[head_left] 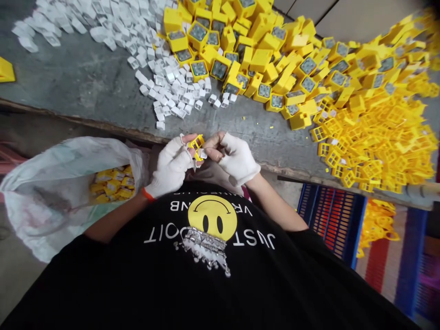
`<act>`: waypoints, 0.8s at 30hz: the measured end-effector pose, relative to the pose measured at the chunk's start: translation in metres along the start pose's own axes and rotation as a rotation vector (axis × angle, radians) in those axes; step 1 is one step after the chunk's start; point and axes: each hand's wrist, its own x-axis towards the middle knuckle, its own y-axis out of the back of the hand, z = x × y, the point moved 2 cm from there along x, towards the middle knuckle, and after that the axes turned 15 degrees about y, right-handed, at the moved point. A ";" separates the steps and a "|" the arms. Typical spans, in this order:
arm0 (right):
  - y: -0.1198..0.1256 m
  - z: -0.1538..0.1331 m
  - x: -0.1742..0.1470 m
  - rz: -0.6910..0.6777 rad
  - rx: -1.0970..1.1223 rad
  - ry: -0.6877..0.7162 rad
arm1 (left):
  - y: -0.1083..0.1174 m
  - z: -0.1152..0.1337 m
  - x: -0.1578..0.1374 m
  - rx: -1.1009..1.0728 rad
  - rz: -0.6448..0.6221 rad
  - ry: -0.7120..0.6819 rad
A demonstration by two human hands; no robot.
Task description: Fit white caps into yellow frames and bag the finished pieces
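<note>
My left hand (172, 167), in a white fingerless glove, is closed on a small yellow plastic frame (196, 142) with square openings. The frame is held up just off the table's near edge, in front of my chest. A small white plastic cap (202, 154) sits at the frame's lower side. My right hand (235, 156), gloved the same way, has its thumb and fingers pinched together at that cap. How deep the cap sits in the frame is hidden by my fingers.
White caps (178, 94) are heaped on the grey table (92, 73). Behind them lie yellow block-like housings (261, 59), with a pile of yellow frames (385, 142) to the right. An open plastic bag (65, 160) with yellow pieces stands at left; a blue crate (330, 220) is below right.
</note>
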 end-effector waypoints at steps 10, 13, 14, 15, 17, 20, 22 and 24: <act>0.000 0.024 0.004 -0.006 0.203 -0.127 | 0.017 -0.010 0.002 0.034 0.035 -0.044; 0.041 0.039 0.033 0.139 -0.356 -0.009 | 0.012 -0.005 0.003 -0.112 -0.004 0.072; 0.052 0.044 0.046 0.141 -0.573 0.005 | 0.012 -0.003 0.003 -0.134 -0.012 0.097; 0.060 0.049 0.060 0.100 -0.760 0.011 | 0.013 -0.001 0.003 -0.146 -0.011 0.113; 0.065 0.056 0.083 -0.049 -0.987 0.018 | 0.015 0.003 0.003 -0.154 0.004 0.123; 0.059 0.059 0.096 -0.136 -1.029 0.015 | 0.018 0.005 0.002 -0.163 0.037 0.130; 0.053 0.055 0.085 -0.097 -0.894 0.028 | 0.017 0.006 0.002 -0.169 0.034 0.147; 0.046 0.050 0.064 -0.032 -0.644 0.096 | 0.015 0.007 0.002 -0.176 0.010 0.170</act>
